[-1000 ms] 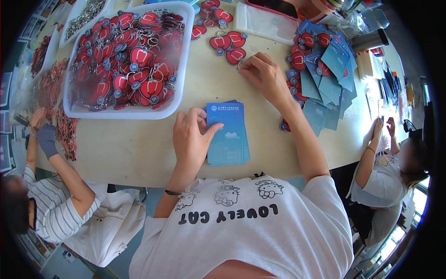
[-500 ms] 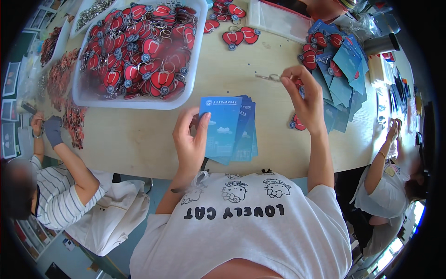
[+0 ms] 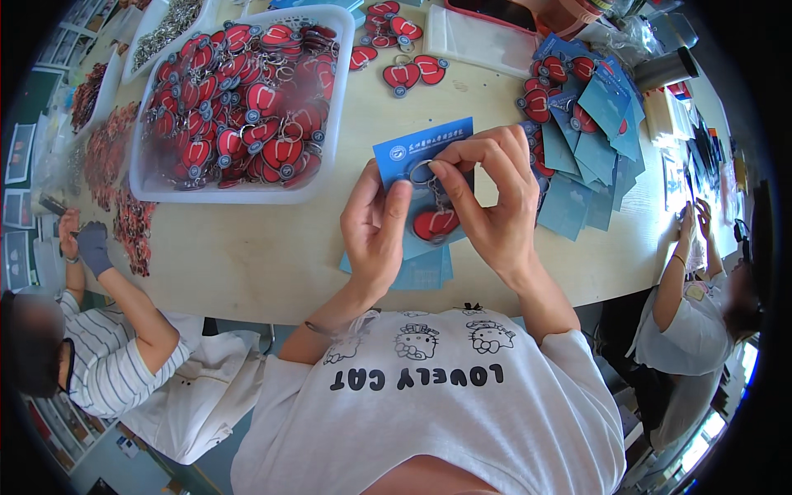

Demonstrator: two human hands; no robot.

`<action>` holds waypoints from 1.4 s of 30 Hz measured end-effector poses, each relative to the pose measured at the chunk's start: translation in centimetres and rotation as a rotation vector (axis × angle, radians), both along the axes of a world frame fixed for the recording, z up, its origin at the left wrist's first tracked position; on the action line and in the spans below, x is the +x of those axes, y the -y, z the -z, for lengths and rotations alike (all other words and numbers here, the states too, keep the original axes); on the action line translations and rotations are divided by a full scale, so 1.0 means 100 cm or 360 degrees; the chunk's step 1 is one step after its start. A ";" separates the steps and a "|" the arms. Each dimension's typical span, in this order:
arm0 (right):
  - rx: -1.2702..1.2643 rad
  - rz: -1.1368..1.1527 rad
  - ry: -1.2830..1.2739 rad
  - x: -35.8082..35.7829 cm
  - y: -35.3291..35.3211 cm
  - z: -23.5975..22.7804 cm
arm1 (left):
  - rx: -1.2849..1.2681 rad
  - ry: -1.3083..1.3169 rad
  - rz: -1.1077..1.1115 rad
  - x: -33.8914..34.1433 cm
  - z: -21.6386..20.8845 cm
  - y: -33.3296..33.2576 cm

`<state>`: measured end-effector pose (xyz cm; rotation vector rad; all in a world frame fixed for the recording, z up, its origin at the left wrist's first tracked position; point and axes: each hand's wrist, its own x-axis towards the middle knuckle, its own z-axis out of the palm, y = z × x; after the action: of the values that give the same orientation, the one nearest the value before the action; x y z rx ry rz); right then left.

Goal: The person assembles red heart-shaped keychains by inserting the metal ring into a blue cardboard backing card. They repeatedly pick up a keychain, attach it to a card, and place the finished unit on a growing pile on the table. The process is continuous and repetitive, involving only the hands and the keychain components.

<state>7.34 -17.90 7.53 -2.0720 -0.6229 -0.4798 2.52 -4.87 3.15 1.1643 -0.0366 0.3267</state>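
A blue printed card (image 3: 450, 134) is raised above the table, its left edge gripped between the thumb and fingers of my left hand (image 3: 374, 227). Pinched by thumb and forefinger, the split ring of a keychain (image 3: 436, 223) is in my right hand (image 3: 495, 194) at the card's upper part. From the ring a short chain hangs across the card's face, ending in a red heart-shaped charm with a dark edge. My left thumb tip lies close to the ring. Below my hands, more blue cards (image 3: 422, 271) lie stacked on the table, partly hidden.
At the left stands a white bin (image 3: 239, 196) heaped with red keychains. Blue cards with keychains (image 3: 590, 157) pile up at the right. Loose keychains (image 3: 402, 76) and a clear plastic case (image 3: 478, 43) lie farther back. Co-workers (image 3: 124, 346) sit on both sides.
My right hand has brought the keychain leftward and down to the card. My left hand has lifted the card off the stack and tilted it.
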 end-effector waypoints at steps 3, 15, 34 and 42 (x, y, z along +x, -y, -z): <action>0.0009 0.0049 0.0011 -0.002 0.000 0.003 | -0.0163 -0.0055 0.0037 0.002 -0.005 0.005; 0.0647 -0.0103 0.0004 -0.004 -0.011 0.022 | -0.0383 -0.0160 0.0034 0.005 -0.010 0.008; 0.0321 -0.0444 -0.0754 -0.007 0.010 0.008 | 0.0027 -0.0243 0.0325 -0.006 -0.002 -0.002; 0.0001 0.0432 -0.0319 0.082 0.199 -0.033 | 0.2012 -0.0232 -0.0208 -0.030 0.027 -0.046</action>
<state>15.57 -37.84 10.88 -2.1815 -0.2248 -0.4173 -0.47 -0.29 0.49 2.4485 -0.0395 0.3302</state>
